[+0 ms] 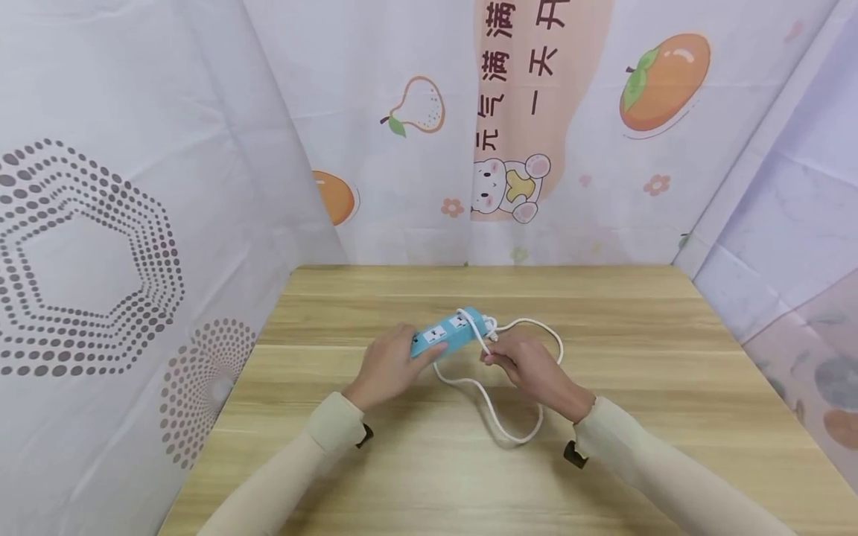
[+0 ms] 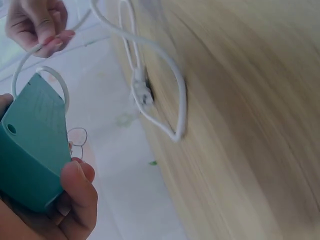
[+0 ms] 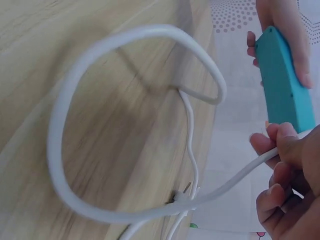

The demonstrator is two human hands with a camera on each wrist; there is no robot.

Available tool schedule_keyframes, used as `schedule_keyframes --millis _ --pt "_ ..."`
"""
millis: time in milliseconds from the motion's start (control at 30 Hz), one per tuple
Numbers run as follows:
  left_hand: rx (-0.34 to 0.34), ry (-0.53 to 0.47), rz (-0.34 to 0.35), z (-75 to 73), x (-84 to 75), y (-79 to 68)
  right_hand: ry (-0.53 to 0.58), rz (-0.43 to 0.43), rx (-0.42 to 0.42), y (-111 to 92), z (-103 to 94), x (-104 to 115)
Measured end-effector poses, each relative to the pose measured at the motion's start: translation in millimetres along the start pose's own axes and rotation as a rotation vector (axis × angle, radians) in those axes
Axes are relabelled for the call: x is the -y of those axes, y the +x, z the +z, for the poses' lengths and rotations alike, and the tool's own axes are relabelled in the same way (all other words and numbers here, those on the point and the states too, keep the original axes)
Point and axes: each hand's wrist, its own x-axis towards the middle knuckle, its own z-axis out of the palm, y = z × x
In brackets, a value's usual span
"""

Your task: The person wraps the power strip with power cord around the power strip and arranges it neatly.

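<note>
A blue-green power strip (image 1: 454,341) with white sockets is held up at a tilt above the wooden table. My left hand (image 1: 385,365) grips its left end, with the thumb along the near side. In the left wrist view, the strip's plain underside (image 2: 40,120) shows. Near the other end, my right hand (image 1: 532,368) pinches the white cord (image 3: 55,140) between thumb and fingertips. One stretch of cord crosses over the strip's socket face. The rest hangs in a wide loop toward me. In the left wrist view, the white plug (image 2: 142,92) appears beyond the loop, low by the table.
The wood-grain table (image 1: 322,476) runs back to a printed white curtain (image 1: 402,186). More patterned cloth (image 1: 100,298) hangs along the left side, and another sheet (image 1: 798,246) closes off the right. Both forearms wear pale sleeves with dark bands at the wrists.
</note>
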Motion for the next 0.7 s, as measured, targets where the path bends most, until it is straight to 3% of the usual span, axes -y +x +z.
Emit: schedule_keyframes --millis 267,400,500,700 --pt "0.095 -0.197 -0.024 -3.1 -1.0 0.6 -0.008 -0.001 -0.001 4 3.1 -6" --pt "0.128 -0.324 -0.012 -3.5 0.2 0.9 -0.003 0.006 0.06 4 6.2 -9" --pt "0.152 -0.372 0.018 -6.1 0.5 1.2 -0.029 0.027 0.101 3 6.8 -12" --pt "0.234 -0.413 0.128 -10.1 9.1 1.5 -0.133 0.048 0.051 3 3.5 -15"
